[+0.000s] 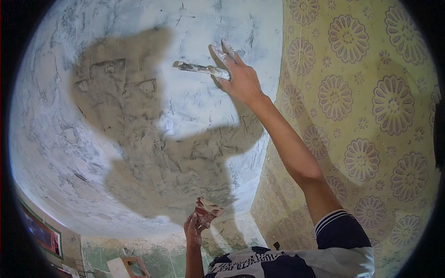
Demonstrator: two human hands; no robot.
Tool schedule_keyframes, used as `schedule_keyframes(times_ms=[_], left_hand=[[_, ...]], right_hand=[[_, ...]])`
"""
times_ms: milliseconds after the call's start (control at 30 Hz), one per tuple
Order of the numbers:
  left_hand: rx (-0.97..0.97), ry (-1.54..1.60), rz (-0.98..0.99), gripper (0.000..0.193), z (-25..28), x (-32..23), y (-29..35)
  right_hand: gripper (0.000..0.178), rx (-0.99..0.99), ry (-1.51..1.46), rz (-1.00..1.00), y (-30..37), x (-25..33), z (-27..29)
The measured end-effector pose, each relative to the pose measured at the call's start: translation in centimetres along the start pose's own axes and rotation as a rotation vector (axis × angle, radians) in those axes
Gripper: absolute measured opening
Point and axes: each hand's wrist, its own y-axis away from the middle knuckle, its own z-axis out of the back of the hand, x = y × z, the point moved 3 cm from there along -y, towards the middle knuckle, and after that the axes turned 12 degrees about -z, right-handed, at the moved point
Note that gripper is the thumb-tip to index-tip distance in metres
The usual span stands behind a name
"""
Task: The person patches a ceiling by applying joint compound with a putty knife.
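My right hand (244, 82) is raised against the white-smeared wall (204, 106), near its corner with patterned wallpaper. Thumb and fingers grip a slim putty knife (197, 68), seen almost edge-on and pointing left. Two fingertips of that hand, coated in white, stretch up along the wall. Lower down, my left hand (192, 230) holds a reddish-brown, jagged-edged curved piece (208, 213) smeared with white putty. What this piece came from I cannot tell. A large shadow lies over the middle of the wall, with dark streaks showing through the thin white coat.
Yellow-green wallpaper with flower rounds (361, 157) covers the adjoining wall on the right. At the lower left are a green-edged frame (44, 229) and an orange-and-white hollow box (121, 267). Behind them runs a worn green lower wall (162, 257).
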Motion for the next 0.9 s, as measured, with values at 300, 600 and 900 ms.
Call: schedule_keyframes(times_ms=[300, 600, 900], left_hand=[[-0.037, 0.011, 0.004, 0.019, 0.7, -0.6, 0.4], [-0.069, 0.025, -0.064, 0.016, 4.1, -1.7, 1.2], [-0.150, -0.009, -0.044, 0.016, 7.4, -2.4, 2.3]], right_hand=[[0.060, -0.022, -0.314, 0.080, 7.6, 3.2, -0.1], [0.020, 0.639, -1.135, -0.798, 29.8, 2.5, -10.7], [0.027, 0.746, -0.777, -1.204, 43.0, 2.1, -10.3]])
